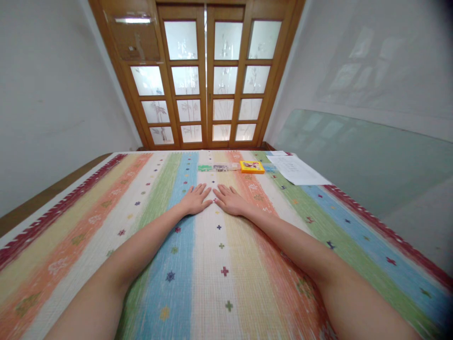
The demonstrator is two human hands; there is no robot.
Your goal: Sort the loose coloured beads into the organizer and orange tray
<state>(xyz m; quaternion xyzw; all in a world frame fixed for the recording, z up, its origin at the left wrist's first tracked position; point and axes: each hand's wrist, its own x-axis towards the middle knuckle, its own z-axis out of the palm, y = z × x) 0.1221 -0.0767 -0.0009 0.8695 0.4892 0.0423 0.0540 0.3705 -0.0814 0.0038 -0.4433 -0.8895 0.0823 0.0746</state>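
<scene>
My left hand (196, 199) lies flat on the striped tablecloth (210, 283), fingers spread and holding nothing. Close beside it, my right hand (230, 200) rests palm down as well, its fingers apart and nothing in them. Just beyond the hands is a row of small items: a clear packet with green pieces (205, 168), a clear packet with dark pieces (221, 167), a yellow-orange flat box (252, 167) with a printed picture, and a clear packet with blue pieces (270, 168). Neither hand touches any of them.
White paper sheets (297, 171) with printed lines lie at the table's far right. A pale green glass panel (354, 156) leans along the right wall. Wooden doors with glass panes (187, 80) stand beyond the far edge.
</scene>
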